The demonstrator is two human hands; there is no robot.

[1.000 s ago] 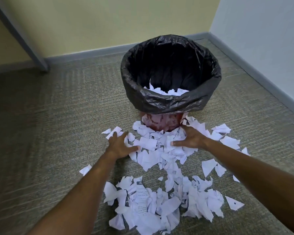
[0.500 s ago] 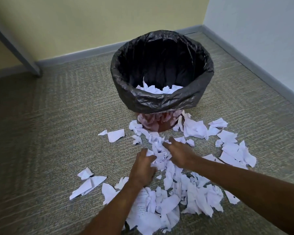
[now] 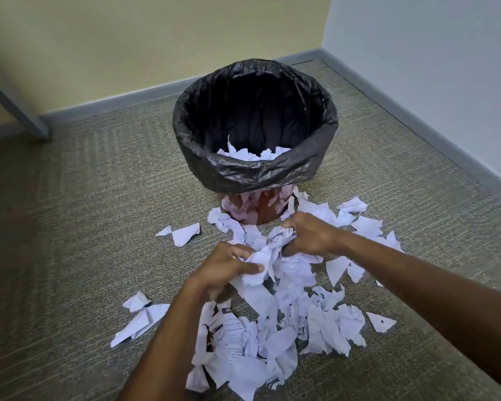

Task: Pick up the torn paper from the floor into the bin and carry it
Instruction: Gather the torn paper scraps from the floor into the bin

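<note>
A bunch of torn paper [image 3: 268, 250] is gripped between both hands, just above the carpet [image 3: 84, 227]. It is clutched by the left hand [image 3: 229, 264] from seven o'clock and by the right hand [image 3: 310, 235] from two o'clock, fingers curled into it. More scraps [image 3: 272, 342] are scattered at six o'clock of the bunch. The bin [image 3: 255, 166] (lined with a black bag) is seen at twelve o'clock, with paper pieces [image 3: 252, 153] already inside.
</note>
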